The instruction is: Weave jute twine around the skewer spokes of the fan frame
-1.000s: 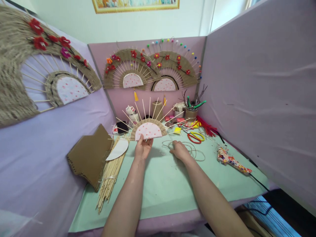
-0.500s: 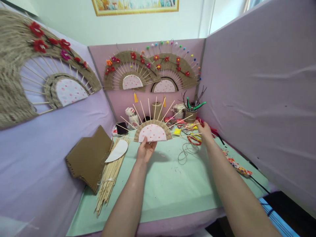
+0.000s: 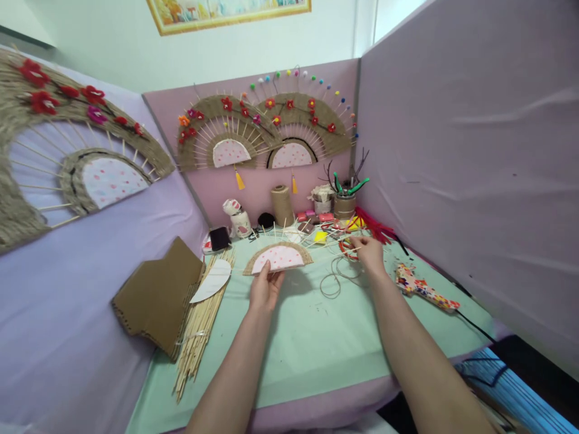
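Observation:
My left hand [image 3: 266, 288] grips the lower edge of a half-round fan piece [image 3: 279, 258], pink dotted paper rimmed with woven jute. Thin wooden sticks [image 3: 294, 232] splay from its far side, tilted away over the green table [image 3: 307, 343]. My right hand [image 3: 371, 253] is farther right, fingers pinched on a strand of jute twine [image 3: 335, 278] that loops loosely across the table between both hands. Red and yellow scissors [image 3: 346, 247] lie just beyond the right hand.
Cardboard pieces [image 3: 158, 296], a bundle of bamboo skewers [image 3: 199, 328] and a white half-round paper [image 3: 211, 281] lie at the left. A patterned glue gun [image 3: 420, 288] lies at the right. A twine spool [image 3: 282, 205], a tool pot [image 3: 344, 205] and small boxes stand at the back.
The fan piece has tipped from upright to leaning away, lower over the table. My right hand went from the twine coil out toward the scissors, then drew back slightly holding the strand.

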{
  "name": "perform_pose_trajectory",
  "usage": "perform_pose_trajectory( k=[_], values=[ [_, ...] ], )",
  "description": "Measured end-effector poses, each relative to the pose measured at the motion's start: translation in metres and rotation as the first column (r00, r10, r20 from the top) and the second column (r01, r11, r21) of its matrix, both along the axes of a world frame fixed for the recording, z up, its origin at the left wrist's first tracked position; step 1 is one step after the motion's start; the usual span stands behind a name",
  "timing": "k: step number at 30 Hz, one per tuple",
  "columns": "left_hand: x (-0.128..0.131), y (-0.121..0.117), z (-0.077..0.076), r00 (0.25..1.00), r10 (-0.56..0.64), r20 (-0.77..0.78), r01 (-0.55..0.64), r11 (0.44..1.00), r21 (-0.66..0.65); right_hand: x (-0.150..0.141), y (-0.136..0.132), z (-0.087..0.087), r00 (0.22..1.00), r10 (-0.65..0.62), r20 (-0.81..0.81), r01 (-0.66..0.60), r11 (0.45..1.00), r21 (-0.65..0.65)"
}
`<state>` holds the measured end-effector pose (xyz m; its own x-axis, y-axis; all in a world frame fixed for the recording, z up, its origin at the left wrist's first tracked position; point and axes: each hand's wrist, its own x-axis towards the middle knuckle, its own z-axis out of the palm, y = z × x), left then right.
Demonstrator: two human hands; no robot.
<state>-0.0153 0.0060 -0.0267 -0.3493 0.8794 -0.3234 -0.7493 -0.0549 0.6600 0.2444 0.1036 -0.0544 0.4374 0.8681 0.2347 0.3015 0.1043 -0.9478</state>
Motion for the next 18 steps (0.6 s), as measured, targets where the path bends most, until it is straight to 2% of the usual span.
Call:
perform_pose_trajectory(
  k=[4, 8, 11, 14, 16, 18],
  values=[
    [-0.002, -0.030, -0.004, 0.999, 0.027, -0.045, -0.030, 0.998, -0.051, 0.013, -0.002, 0.011, 0.991, -0.130, 0.003, 0.130, 0.991, 0.026],
    [-0.011, -0.062, -0.010, 0.993, 0.009, -0.118, -0.020, 0.996, -0.089, 0.018, -0.011, 0.026, 0.987, -0.153, -0.049, 0.157, 0.983, 0.094],
    [-0.016, -0.079, -0.015, 0.991, 0.004, -0.136, -0.021, 0.992, -0.125, 0.016, -0.031, 0.044, 0.989, -0.090, -0.120, 0.106, 0.986, 0.132],
    [-0.017, -0.083, -0.020, 0.994, 0.007, -0.113, -0.025, 0.987, -0.160, 0.010, -0.059, 0.061, 0.978, -0.028, -0.206, 0.062, 0.985, 0.158],
    [-0.014, -0.079, -0.021, 0.997, 0.006, -0.078, -0.018, 0.988, -0.155, 0.003, -0.079, 0.065, 0.964, 0.037, -0.263, 0.018, 0.979, 0.203],
    [-0.010, -0.074, -0.019, 0.999, -0.015, -0.037, 0.010, 0.992, -0.124, -0.006, -0.098, 0.061, 0.946, 0.131, -0.296, -0.065, 0.973, 0.221]
  ],
)
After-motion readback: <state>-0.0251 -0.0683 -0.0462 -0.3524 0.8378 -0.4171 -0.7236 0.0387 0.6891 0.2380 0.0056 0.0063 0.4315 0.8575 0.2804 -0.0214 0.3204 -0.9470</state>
